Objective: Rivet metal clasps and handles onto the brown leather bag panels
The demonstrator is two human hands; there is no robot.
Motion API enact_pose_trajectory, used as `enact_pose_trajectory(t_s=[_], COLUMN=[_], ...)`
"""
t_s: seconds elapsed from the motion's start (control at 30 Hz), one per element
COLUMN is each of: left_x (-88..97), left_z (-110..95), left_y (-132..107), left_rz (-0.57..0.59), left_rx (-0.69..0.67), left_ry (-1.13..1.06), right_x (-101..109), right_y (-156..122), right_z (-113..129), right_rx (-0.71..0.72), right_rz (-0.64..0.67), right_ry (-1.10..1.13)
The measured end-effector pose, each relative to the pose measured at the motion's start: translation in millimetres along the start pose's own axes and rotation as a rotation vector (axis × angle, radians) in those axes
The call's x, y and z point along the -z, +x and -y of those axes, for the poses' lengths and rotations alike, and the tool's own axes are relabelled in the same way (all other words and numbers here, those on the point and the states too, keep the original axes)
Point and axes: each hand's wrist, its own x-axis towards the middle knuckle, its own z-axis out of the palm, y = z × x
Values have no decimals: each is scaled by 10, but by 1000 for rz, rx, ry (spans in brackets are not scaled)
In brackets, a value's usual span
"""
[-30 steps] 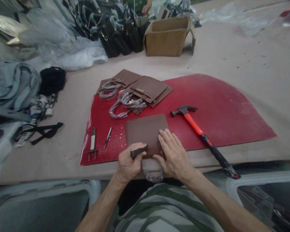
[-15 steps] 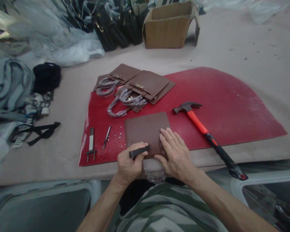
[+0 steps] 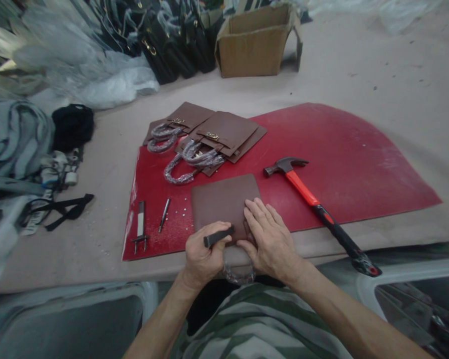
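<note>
A brown leather bag panel (image 3: pixel 224 199) lies flat on the red mat, its plastic-wrapped handle (image 3: pixel 239 274) hanging at the table's front edge. My left hand (image 3: pixel 205 252) is closed round a dark metal punch (image 3: pixel 219 236), its lower end at the panel's near part; the tip is hidden by my fingers. My right hand (image 3: pixel 269 237) rests on the panel's right near corner with its fingers stretched out. To the right lies a claw hammer (image 3: pixel 303 189) with an orange and black handle. A pronged tool (image 3: pixel 140 227) and a thin metal rod (image 3: pixel 164 214) lie to the left.
Several brown bag panels (image 3: pixel 228 127) with wrapped handles are stacked on the red mat (image 3: pixel 344 159). Farther back stand a cardboard box (image 3: pixel 250 52) and black bags (image 3: pixel 172 50). Grey cloth (image 3: pixel 15 134) and a black strap (image 3: pixel 69 209) lie at the left.
The whole view has shifted slightly. Both hands, the punch and the bag panel keep nearly the same positions relative to one another, with the punch tilted a touch differently.
</note>
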Motion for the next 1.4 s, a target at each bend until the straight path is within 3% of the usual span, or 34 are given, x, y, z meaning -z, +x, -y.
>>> enact_pose_trajectory(t_s=[0.27, 0.47, 0.67, 0.93, 1.2, 1.3, 1.4], left_x=[-39, -104, -121, -91, -121, -127, -137], left_z=[-25, -45, -77, -77, -110, -108, -96], left_y=[-3, -10, 10, 52, 85, 99, 98], left_rz=[-12, -22, -41, 48, 67, 91, 113], left_rx=[-9, -119, -128, -36, 26, 28, 49], left_ry=[58, 148, 197, 192, 187, 178, 168], right_x=[-1, -6, -8, 2, -18, 51, 256], right_y=[1, -3, -8, -2, -2, -19, -79], right_z=[-4, -16, -13, -6, 11, -70, -295], right_rx=[-5, 9, -7, -19, -22, -11, -64], right_rz=[-12, -14, -7, -11, -25, -73, -199], right_ry=[31, 39, 44, 54, 87, 141, 108])
